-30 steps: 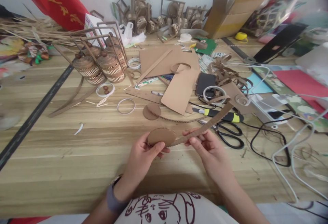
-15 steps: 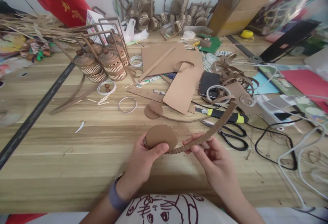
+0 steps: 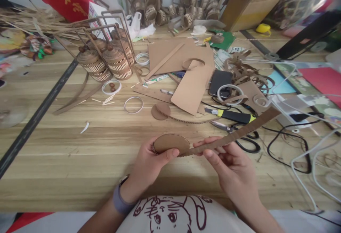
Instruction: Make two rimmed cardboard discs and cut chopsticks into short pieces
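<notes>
My left hand (image 3: 151, 167) is closed round a brown cardboard disc (image 3: 172, 144), with the thumb pressed along its near edge. From the right side of the disc runs a long corrugated cardboard strip (image 3: 229, 136), which slants up to the right. My right hand (image 3: 231, 165) pinches this strip between thumb and fingers a short way from the disc. Just beyond, a smaller cardboard disc (image 3: 161, 110) lies flat on the table, with a thin ridged strip (image 3: 186, 121) reaching from it to the right.
A yellow-black utility knife (image 3: 234, 116) and black scissors (image 3: 246, 144) lie right of my hands. Lidded round baskets (image 3: 117, 62) with tall handles stand at the back left. Cardboard sheets (image 3: 190, 92) and tape rings (image 3: 133, 105) lie ahead; cables (image 3: 289, 170) trail at the right.
The strip's free end has swung outward to the right, and the strip now looks straighter. My right hand has shifted slightly right. The disc tilts flatter in my left hand.
</notes>
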A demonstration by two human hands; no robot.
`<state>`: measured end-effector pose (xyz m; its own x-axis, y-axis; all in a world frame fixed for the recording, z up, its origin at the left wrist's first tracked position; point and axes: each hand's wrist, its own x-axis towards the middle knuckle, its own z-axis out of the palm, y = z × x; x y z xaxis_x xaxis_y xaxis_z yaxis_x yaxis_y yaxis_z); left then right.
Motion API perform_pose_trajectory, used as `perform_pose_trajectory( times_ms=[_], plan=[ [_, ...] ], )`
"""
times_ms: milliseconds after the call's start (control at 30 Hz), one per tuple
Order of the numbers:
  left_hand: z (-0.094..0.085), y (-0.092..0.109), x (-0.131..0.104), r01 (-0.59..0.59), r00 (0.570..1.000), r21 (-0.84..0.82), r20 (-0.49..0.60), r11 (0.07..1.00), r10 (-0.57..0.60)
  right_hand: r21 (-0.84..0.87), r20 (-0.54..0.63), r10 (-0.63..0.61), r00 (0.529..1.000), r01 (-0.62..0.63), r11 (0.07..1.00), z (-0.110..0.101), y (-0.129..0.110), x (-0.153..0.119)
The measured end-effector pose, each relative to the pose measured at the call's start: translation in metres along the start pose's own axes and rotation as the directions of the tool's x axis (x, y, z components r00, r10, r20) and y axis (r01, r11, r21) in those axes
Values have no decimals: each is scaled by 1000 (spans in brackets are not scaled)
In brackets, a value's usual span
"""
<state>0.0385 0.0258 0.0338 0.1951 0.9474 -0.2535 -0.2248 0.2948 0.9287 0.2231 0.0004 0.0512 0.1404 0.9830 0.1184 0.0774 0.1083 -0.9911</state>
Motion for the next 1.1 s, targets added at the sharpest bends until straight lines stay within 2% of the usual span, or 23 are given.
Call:
perform_pose_trajectory(
  times_ms=[200,467,600,733,967,1100],
  plan=[
    [-1,5,-1,-7,998,41,67,999,4,17,41,-4,999,3,1000,-3,0,0],
    [-1,11,-1,-21,995,216,98,976,-1,-61,16,-17,1000,18,998,-2,-5,2],
    [-2,14,-2,-35,986,275,167,961,-11,-73,42,-10,999,13,997,-3,-6,1],
    [-3,13,-3,-46,985,328,174,943,-13,-100,69,-4,998,11,995,-5,-6,0],
    [0,17,-4,-99,977,415,213,904,10,-294,114,-43,993,75,953,-12,3,-3],
    [1,22,-3,-63,980,485,196,872,-38,-418,168,-71,983,136,898,-16,4,-4]
  ],
)
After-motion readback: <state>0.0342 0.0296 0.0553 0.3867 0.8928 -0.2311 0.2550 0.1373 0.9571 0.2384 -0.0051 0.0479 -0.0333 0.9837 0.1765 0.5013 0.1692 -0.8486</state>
